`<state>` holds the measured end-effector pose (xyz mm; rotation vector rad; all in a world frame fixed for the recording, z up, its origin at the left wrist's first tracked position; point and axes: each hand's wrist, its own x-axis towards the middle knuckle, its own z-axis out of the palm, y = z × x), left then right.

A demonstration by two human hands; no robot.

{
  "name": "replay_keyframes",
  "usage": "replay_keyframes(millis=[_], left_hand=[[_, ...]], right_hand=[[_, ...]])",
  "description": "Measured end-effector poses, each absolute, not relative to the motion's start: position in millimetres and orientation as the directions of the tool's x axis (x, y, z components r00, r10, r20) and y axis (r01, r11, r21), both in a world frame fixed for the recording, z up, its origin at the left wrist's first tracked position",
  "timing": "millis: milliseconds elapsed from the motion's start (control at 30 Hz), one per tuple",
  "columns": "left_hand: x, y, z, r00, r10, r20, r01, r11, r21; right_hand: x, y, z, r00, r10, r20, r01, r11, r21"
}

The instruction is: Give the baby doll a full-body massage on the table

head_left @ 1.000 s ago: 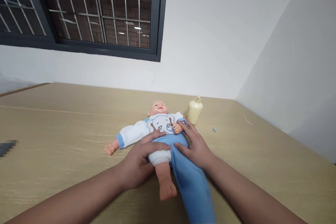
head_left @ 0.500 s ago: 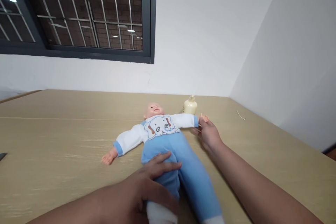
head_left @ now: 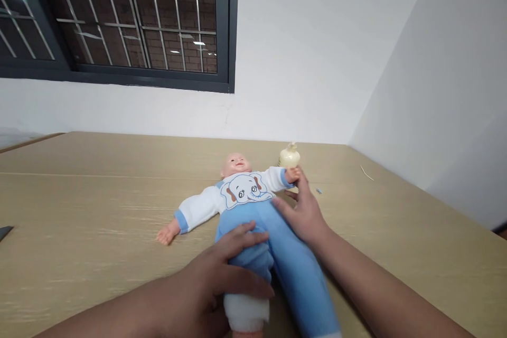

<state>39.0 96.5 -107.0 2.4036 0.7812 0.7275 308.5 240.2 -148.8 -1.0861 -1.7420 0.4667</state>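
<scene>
A baby doll (head_left: 246, 190) in a white and blue outfit with an elephant on the chest lies on its back, head away from me. My left hand (head_left: 222, 274) is wrapped around its bent leg on the left, above the white cuff (head_left: 246, 311). Beside the doll's torso, my right hand (head_left: 303, 208) has thumb and fingers spread. Its fingertips touch the doll's small hand (head_left: 292, 175) from behind, and the thumb tip rests at the waist. The doll's other arm (head_left: 198, 209) stretches out to the left.
A cream pump bottle (head_left: 289, 155) stands behind the doll's right-side arm. On the wooden table (head_left: 87, 200) lie a thin white stick (head_left: 366, 173) and a tiny blue piece (head_left: 319, 190). A dark corner of something (head_left: 5, 232) shows at far left. White walls (head_left: 301, 63) border the table.
My right hand has moved left and its thumb has spread, with the doll's arm bent inward. The tiny blue piece has come into view. My left hand stays on the leg.
</scene>
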Motion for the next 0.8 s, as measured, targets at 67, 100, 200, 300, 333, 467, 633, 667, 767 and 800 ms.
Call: replay_keyframes(millis=[67, 100, 200, 300, 333, 467, 633, 667, 767, 800], left_hand=[[38, 101, -112, 0.616, 0.673, 0.410, 0.384, -0.711, 0.590], [37, 104, -114, 0.576, 0.687, 0.443, 0.392, -0.708, 0.588], [33, 120, -119, 0.486, 0.740, 0.466, 0.416, -0.664, 0.621], [30, 138, -123, 0.409, 0.801, 0.438, 0.418, -0.591, 0.690], [30, 143, -124, 0.385, 0.817, 0.430, 0.416, -0.569, 0.709], [32, 153, -128, 0.347, 0.836, 0.425, 0.406, -0.542, 0.735], [35, 141, -121, 0.422, 0.781, 0.461, 0.419, -0.619, 0.664], [35, 136, -119, 0.450, 0.753, 0.479, 0.415, -0.652, 0.635], [36, 121, -113, 0.540, 0.667, 0.514, 0.370, -0.736, 0.566], [36, 116, -112, 0.569, 0.642, 0.514, 0.351, -0.755, 0.554]], right_hand=[[299, 227, -147, -0.292, 0.758, 0.583, 0.572, 0.627, -0.529], [296, 223, -146, -0.378, 0.717, 0.585, 0.598, 0.672, -0.437], [291, 217, -143, -0.557, 0.636, 0.534, 0.603, 0.752, -0.266], [290, 216, -140, -0.618, 0.621, 0.482, 0.605, 0.768, -0.213], [290, 216, -139, -0.625, 0.620, 0.475, 0.605, 0.769, -0.207], [289, 216, -139, -0.620, 0.619, 0.482, 0.596, 0.771, -0.224], [294, 218, -140, -0.523, 0.652, 0.549, 0.572, 0.746, -0.341], [295, 219, -140, -0.484, 0.673, 0.559, 0.566, 0.728, -0.386], [299, 225, -141, -0.293, 0.774, 0.561, 0.500, 0.625, -0.600], [300, 229, -142, -0.205, 0.813, 0.545, 0.457, 0.572, -0.682]])
